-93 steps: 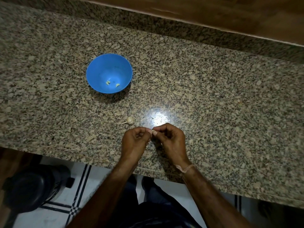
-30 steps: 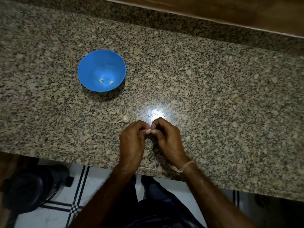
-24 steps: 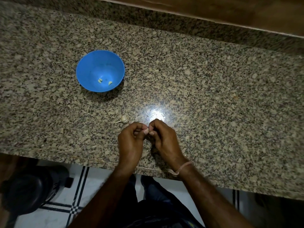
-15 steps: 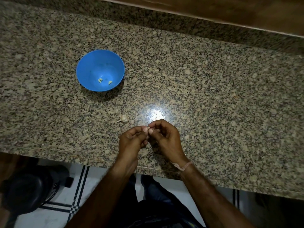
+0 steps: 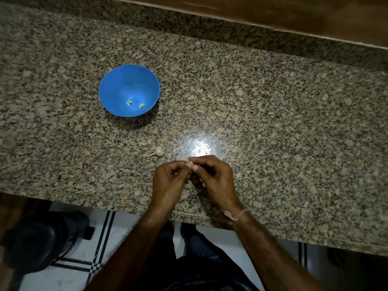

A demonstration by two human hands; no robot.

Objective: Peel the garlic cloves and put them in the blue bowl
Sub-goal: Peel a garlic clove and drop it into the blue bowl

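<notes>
Fingertips (image 5: 195, 168) of the left hand (image 5: 168, 181) and right hand (image 5: 214, 175) are pinched on a garlic clove (image 5: 190, 164) near the counter's (image 5: 273, 122) front edge (peeling judged unfinished), after which carriage to the blue bowl (image 5: 117, 80), toward the back-left, is called for.

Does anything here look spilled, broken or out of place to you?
Nothing stands out. The blue bowl sits upright on the granite counter with two peeled cloves inside. A small garlic piece lies loose on the counter, and the left hand and right hand pinch one clove between them.
</notes>
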